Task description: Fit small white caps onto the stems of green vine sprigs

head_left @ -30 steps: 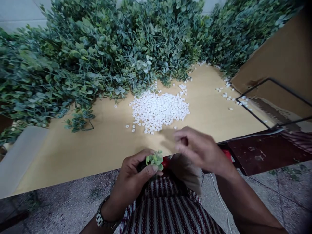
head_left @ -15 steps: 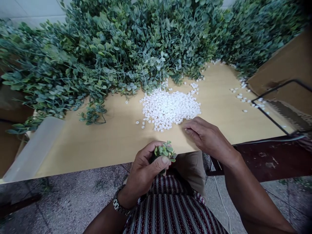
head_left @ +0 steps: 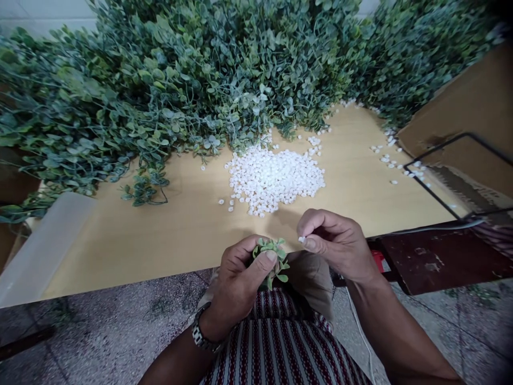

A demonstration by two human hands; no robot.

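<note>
Low in the middle, the left hand (head_left: 236, 283) is closed around a small green sprig (head_left: 272, 258). Just right of it, the right hand (head_left: 336, 243) pinches one white bead (head_left: 300, 239) near the sprig. I think the bead is not on yet. Many beads wait in the pile (head_left: 276, 179) on the table (head_left: 160, 235). Up top, leaves (head_left: 180, 80) hide the table's back edge

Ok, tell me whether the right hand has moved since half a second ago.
Yes. The right hand has pulled back from the edge of the white bead pile toward the sprig in the left hand, now pinching one white bead.
</note>
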